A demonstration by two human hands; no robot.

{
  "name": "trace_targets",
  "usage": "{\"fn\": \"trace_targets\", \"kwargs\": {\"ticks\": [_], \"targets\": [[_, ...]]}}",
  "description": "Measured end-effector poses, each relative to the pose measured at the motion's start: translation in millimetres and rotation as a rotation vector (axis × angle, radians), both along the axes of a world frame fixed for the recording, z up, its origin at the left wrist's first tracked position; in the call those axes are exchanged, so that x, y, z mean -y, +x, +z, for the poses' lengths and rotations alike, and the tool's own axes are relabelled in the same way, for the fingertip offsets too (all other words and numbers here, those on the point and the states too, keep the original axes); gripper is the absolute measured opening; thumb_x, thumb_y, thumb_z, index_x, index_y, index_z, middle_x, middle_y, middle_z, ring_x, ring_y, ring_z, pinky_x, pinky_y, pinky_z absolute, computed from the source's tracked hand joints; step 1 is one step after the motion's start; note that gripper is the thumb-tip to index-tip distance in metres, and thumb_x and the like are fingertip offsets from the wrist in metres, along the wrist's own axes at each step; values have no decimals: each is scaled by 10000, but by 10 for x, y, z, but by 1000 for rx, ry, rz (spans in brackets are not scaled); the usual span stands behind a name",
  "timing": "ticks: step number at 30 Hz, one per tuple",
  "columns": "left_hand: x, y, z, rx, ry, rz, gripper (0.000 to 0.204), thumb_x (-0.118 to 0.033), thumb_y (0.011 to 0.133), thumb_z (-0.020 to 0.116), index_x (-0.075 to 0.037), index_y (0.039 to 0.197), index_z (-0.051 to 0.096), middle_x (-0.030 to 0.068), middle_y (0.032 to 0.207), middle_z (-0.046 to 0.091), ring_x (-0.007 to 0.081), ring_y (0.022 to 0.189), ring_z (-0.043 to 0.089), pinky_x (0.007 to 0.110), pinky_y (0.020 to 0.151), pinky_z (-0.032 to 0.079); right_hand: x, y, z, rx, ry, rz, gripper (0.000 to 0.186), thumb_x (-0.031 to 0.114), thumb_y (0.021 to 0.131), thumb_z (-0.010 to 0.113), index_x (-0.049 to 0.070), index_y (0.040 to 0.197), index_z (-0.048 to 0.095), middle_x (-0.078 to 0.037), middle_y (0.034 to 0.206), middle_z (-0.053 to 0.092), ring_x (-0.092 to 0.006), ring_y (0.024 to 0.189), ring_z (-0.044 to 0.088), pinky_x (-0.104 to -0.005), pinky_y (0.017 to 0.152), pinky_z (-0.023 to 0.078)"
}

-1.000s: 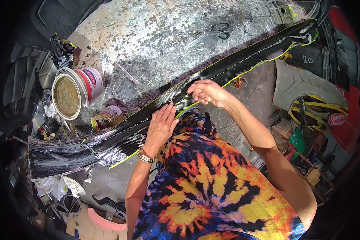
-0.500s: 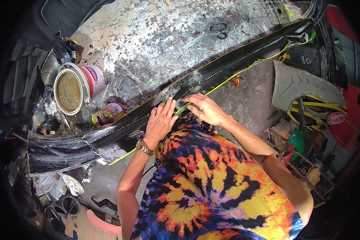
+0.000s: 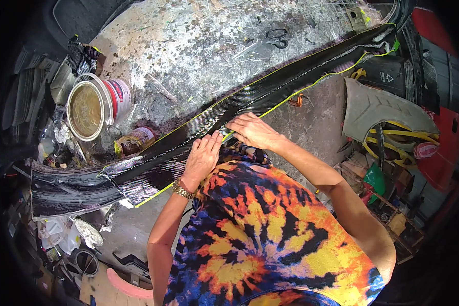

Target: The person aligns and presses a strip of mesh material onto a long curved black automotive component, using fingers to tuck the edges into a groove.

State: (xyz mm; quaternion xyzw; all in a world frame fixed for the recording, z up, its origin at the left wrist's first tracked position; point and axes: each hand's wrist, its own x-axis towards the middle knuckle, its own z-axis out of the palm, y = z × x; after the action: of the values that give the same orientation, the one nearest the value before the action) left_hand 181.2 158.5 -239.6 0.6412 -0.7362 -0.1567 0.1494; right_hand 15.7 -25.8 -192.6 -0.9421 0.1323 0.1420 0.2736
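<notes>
A long strip of black woven carbon-fibre cloth [image 3: 199, 133] with yellow-green edges lies over a long, narrow part, running from lower left to upper right. My left hand [image 3: 202, 159] rests flat on the near half of the cloth, its fingers stretched out and close together. Just right of it, my right hand [image 3: 254, 131] has its slightly bent fingers laid on the cloth by the near edge. Its thumb side is partly hidden. At the left, the dark, glossy curved end of the part [image 3: 71, 191] sticks out from under the cloth.
Black-handled scissors [image 3: 276, 40] lie on the stained worktable [image 3: 188, 56]. An open tin [image 3: 89, 109] and a tipped jar [image 3: 136, 140] stand left. An orange clamp-like tool [image 3: 297, 101] is beyond the near edge. A grey fender [image 3: 377, 109] and yellow straps [image 3: 400, 155] are right.
My right hand has shifted slightly left along the cloth, its fingers closer together. My left fingertips have slid a little toward me. The whole view has shifted slightly.
</notes>
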Motion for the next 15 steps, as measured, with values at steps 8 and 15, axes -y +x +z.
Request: {"fn": "trace_targets", "kwargs": {"ticks": [8,15], "targets": [[-28,-15,-21,-24,15,18,617,-86,885,570,-23,1483,433,96,1392,569,249,1179,524,403,993,388,2,27,-204,81,-45,49,273,174,951,570,43,1181,640,-122,1098,688,-275,1080,633,-409,976,439],[-65,-1,-17,-9,10,20,653,-82,889,567,-43,1516,390,82,1367,582,242,1166,527,398,971,394,23,41,-293,150,-82,123,296,177,934,561,24,1175,640,-112,1062,707,-264,1048,654,-393,972,465]]}}
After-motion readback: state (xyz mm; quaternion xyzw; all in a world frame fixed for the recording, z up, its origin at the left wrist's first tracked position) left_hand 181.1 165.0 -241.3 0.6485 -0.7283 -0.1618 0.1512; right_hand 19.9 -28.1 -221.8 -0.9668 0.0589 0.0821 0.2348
